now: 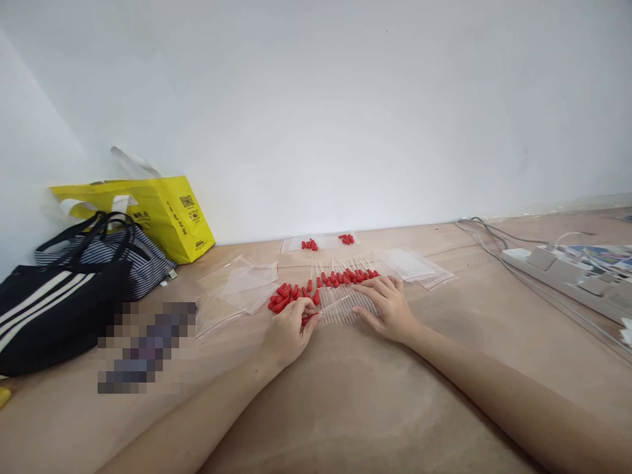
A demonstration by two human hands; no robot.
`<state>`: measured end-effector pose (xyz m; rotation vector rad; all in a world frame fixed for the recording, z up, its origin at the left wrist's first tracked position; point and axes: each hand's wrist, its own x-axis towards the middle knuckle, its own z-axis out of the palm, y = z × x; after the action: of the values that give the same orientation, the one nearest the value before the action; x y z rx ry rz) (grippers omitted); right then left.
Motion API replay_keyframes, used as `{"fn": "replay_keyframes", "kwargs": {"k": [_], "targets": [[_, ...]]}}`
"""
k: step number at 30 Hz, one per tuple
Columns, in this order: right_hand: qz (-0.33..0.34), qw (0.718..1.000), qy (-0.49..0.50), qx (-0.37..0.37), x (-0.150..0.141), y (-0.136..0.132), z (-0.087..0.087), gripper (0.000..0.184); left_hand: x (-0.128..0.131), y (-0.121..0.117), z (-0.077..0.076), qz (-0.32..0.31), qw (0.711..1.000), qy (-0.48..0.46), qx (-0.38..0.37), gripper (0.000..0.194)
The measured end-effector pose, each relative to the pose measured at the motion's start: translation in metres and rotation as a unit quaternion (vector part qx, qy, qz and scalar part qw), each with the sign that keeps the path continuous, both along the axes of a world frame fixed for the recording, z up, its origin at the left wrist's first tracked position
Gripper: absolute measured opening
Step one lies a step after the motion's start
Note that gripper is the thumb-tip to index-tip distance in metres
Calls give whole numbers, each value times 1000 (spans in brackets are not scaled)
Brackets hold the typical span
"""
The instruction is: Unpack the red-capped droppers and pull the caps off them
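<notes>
My left hand (291, 331) is closed, thumb and fingers pinching a glass dropper by its red rubber bulb (309, 319). Its thin clear tube points right, over a row of loose clear tubes (338, 308). Just right of that row, my right hand (388, 306) has its fingers apart, with the fingertips at the ends of the tubes. Behind them lies a line of droppers with red bulbs (345, 277), tubes pointing toward the wall. A pile of loose red bulbs (284, 296) sits beyond my left hand, partly hidden by it.
Clear zip bags (415, 266) lie right of the droppers, and more plastic bags (241, 286) to the left. Another bag with red bulbs (309, 245) is near the wall. A yellow bag (182, 220) and black bag (64, 316) stand left; a power strip (557, 273) and cables lie right.
</notes>
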<state>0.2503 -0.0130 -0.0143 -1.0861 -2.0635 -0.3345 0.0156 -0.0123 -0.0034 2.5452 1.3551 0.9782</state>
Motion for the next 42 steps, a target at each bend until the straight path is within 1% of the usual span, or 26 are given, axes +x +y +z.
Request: {"fn": "replay_keyframes", "kwargs": {"k": [3, 8, 11, 15, 23, 30, 36, 42], "targets": [[42, 998, -37, 19, -9, -1, -2, 29, 6, 1, -2, -10, 996, 46, 77, 13], [75, 994, -55, 55, -23, 1, -7, 14, 14, 2, -3, -31, 984, 74, 156, 19], [91, 990, -52, 93, -24, 1, -7, 16, 13, 3, -3, -50, 977, 84, 192, 20], [92, 985, -57, 134, -21, 0, -7, 19, 11, 6, -4, -92, 963, 101, 233, 20], [96, 985, -77, 124, -26, 0, -8, 19, 13, 3, -4, -109, 960, 106, 236, 20], [111, 983, -90, 113, -22, -1, -9, 16, 16, -1, -2, -102, 964, 99, 226, 17], [122, 984, -96, 82, -21, -6, -5, 25, 12, -6, 6, -121, 964, 142, 191, 21], [143, 984, -87, 59, -22, -8, -6, 26, 11, -8, 5, -127, 959, 157, 198, 22]]}}
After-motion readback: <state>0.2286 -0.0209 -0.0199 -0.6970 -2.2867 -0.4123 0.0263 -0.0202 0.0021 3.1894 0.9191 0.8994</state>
